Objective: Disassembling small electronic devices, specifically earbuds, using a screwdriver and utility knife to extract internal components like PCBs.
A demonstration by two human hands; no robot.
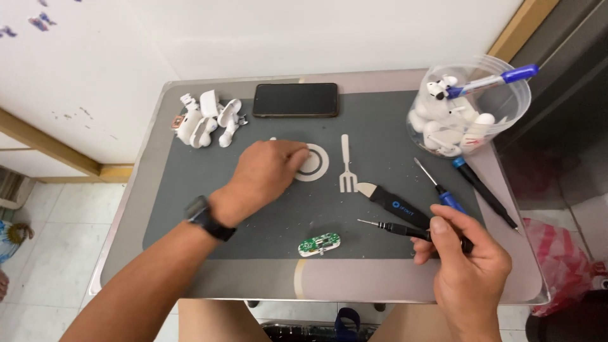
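Head view: left hand at frame centre, palm down on the grey work mat, fingers curled together; whether they pinch anything, cannot tell. Right hand at lower right, fingers pinched around a slim black precision screwdriver, tip pointing left. Small green circuit board in white shell lies lower centre, apart from both hands. Black pry tool lies just above the screwdriver.
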